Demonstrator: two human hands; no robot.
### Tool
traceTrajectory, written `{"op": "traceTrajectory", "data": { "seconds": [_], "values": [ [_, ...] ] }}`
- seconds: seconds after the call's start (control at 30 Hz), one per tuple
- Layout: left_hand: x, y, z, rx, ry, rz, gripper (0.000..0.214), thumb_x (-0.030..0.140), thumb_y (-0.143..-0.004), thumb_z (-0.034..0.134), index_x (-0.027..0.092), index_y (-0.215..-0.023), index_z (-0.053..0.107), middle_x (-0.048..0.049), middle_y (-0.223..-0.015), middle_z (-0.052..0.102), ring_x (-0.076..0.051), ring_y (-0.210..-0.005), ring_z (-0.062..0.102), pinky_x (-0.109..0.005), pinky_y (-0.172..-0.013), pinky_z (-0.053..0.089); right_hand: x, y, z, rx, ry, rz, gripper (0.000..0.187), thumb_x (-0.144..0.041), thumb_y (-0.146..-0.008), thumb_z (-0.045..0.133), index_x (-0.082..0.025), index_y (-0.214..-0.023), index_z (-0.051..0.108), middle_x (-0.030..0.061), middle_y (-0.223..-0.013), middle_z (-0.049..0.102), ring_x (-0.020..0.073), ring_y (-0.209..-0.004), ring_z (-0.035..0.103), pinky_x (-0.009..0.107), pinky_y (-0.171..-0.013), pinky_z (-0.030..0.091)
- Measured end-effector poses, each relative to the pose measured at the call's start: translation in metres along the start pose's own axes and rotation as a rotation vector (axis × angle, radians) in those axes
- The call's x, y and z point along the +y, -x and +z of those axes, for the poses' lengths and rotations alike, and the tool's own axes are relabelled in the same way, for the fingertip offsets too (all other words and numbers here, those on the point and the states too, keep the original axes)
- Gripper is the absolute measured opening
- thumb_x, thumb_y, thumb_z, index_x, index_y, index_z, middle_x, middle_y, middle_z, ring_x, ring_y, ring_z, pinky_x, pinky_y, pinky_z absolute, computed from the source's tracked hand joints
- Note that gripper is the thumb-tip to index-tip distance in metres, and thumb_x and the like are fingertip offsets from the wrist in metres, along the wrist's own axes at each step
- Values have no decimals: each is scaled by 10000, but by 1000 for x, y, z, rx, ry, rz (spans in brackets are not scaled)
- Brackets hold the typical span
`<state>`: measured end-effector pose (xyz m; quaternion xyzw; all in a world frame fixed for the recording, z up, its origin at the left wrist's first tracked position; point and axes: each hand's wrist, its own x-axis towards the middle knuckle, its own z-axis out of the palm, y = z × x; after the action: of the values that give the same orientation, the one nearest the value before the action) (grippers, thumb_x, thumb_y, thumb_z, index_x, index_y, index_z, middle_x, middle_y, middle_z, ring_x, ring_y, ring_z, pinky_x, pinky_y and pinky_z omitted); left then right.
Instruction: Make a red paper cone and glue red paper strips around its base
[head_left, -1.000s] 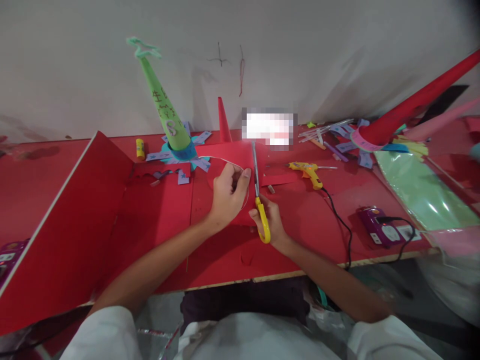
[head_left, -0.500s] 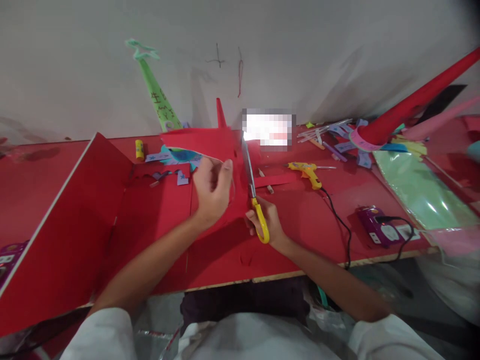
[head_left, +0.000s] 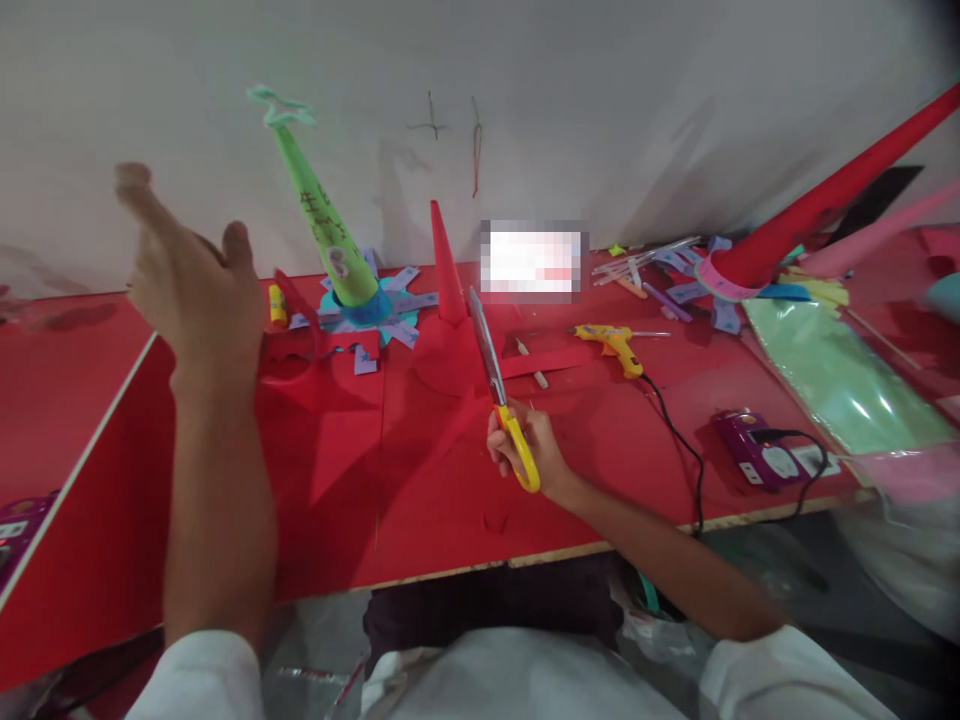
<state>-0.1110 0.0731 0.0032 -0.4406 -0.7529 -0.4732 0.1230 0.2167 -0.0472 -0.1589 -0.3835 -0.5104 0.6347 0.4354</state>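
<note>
My right hand (head_left: 531,445) grips the yellow handles of a pair of scissors (head_left: 489,345), whose blades point up and away, close together. Raised at the left above the table, my left hand (head_left: 195,275) has its thumb and fingers apart, with nothing seen in it. Just right of that hand, a curved red paper piece (head_left: 296,365) shows blurred over the table; whether it touches the surface I cannot tell. A red paper cone (head_left: 447,265) stands upright on a red paper base behind the scissors.
A green cone hat (head_left: 330,230) with a blue band stands near a yellow glue stick (head_left: 277,305). A yellow glue gun (head_left: 611,343) lies right, its cord running to a purple power box (head_left: 757,450). Another red cone (head_left: 832,200) and green sheets (head_left: 847,370) lie further right.
My left hand has let go of the red paper and swung up to the left. The paper has moved left and down. My right hand with the scissors has barely moved.
</note>
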Motion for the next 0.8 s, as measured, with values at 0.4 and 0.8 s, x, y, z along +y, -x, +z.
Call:
{"op": "traceTrajectory", "data": {
  "seconds": [0.4, 0.8],
  "values": [
    [48, 130, 44, -1344, 640, 805, 271, 485, -924, 786, 252, -1054, 740, -50, -1006, 771, -237, -998, 762, -351, -910, 605, -3, 1, -2, -18, -29, -22, 656, -820, -731, 820, -225, -808, 555, -72, -533, 579, 75, -356, 482, 181, -336, 400],
    [-10, 115, 55, -683, 649, 403, 144, 305, -877, 663, 198, -843, 753, -27, -724, 717, -142, -614, 602, -246, -580, 440, -6, -11, -11, 83, 95, -91, 648, -868, -788, 711, -259, -777, 492, -99, -519, 447, 74, -355, 353, 212, -329, 299]
  ]
}}
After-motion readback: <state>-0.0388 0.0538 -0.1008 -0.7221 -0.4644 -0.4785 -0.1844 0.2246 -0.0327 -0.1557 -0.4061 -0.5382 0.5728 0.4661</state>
